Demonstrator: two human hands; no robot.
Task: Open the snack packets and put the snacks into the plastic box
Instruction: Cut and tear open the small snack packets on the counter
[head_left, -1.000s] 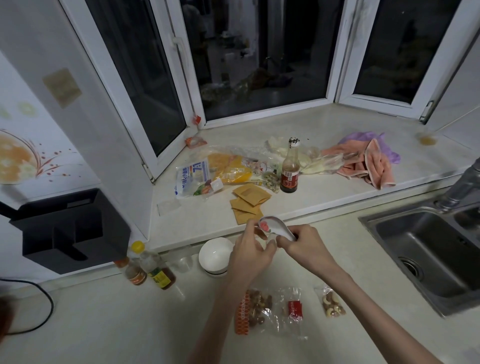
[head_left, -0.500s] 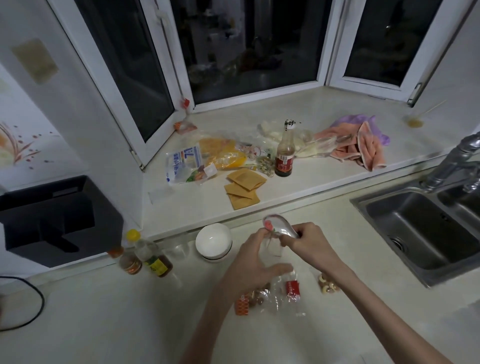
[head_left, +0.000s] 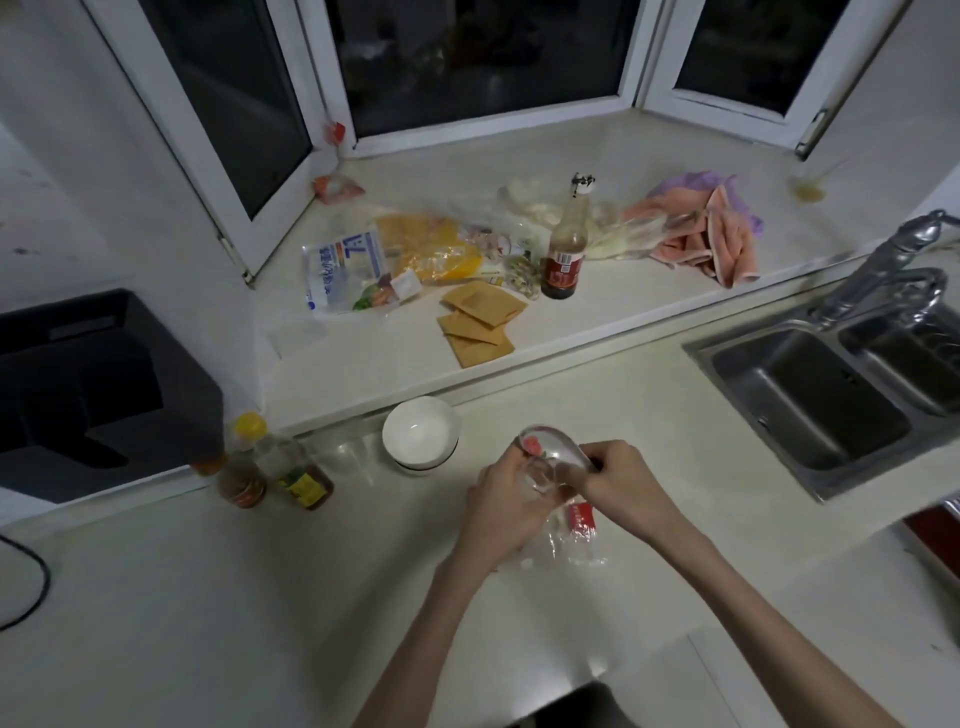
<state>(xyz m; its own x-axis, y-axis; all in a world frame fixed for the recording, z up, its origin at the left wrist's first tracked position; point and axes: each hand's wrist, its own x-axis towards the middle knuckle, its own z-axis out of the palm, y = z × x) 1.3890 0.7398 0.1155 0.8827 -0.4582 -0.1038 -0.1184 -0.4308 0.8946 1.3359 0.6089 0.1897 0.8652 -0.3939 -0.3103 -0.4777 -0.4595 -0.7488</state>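
Kitchen desk (head_left: 208, 597) by the sink (head_left: 810, 395), dim light. Both hands meet over it: left hand (head_left: 506, 512) and right hand (head_left: 621, 491) each pinch a small clear snack packet (head_left: 545, 457) between them, with another clear packet (head_left: 574, 540) lying right under them.

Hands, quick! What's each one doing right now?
Left hand: gripping the clear snack packet from below.
Right hand: pinching the packet's top edge.
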